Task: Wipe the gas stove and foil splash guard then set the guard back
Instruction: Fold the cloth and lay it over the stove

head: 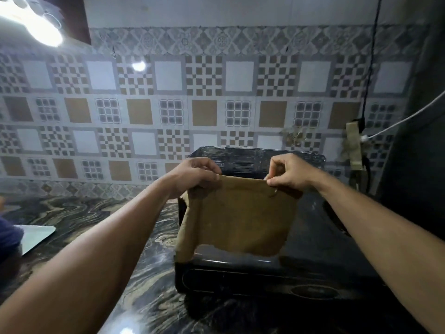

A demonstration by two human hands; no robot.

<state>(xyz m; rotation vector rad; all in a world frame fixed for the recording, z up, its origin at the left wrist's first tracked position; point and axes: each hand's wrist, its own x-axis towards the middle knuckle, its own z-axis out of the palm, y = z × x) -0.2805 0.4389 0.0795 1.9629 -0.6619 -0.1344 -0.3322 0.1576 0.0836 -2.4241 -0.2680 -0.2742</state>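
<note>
Both hands hold a tan cloth stretched above the black gas stove.

The left hand [196, 175] and right hand [287, 173] each pinch a top corner of the cloth [237, 216], fingers closed on its upper edge, so it hangs flat between and below them. Beneath the cloth sits the gas stove [265, 276] on the marbled counter [101, 213]. Just beyond the hands, the dark crinkled splash guard [245, 157] stands upright against the tiled wall [168, 92].

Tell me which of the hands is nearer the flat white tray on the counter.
Left. The left hand grips the brown cloth on the side toward the tray; the right hand grips the cloth's opposite corner, farther away.
</note>
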